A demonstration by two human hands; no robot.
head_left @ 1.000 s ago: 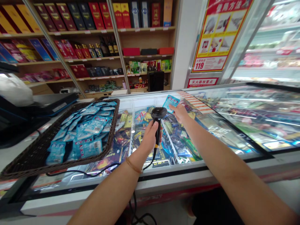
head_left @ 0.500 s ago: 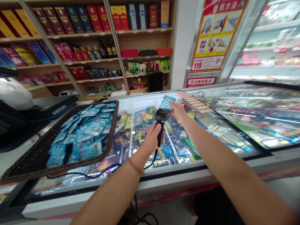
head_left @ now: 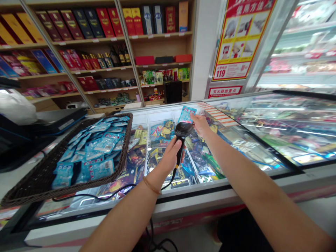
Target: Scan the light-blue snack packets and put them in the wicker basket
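Far left of the scanner [head_left: 184, 129], a white plastic bag [head_left: 16, 106] beside a dark machine [head_left: 57, 121]. Closer on that side, a brown wicker basket [head_left: 124, 150], heaped with blue packets [head_left: 98, 145]. Wrapped around the scanner's handle, the left hand [head_left: 169, 155], fingers curled, with a thin bracelet [head_left: 152, 185] on the wrist. Out of the handle's bottom end, a black cord [head_left: 173, 175]. Beneath the scanner, colourful bags [head_left: 166, 130] in a freezer [head_left: 199, 204]. Just beyond the scanner's head, a single packet [head_left: 186, 113], contact impossible to tell. Right of the scanner, the right hand [head_left: 200, 125], pinching that packet's edge between thumb and fingers. Farther right and behind, a red and yellow poster [head_left: 232, 42].
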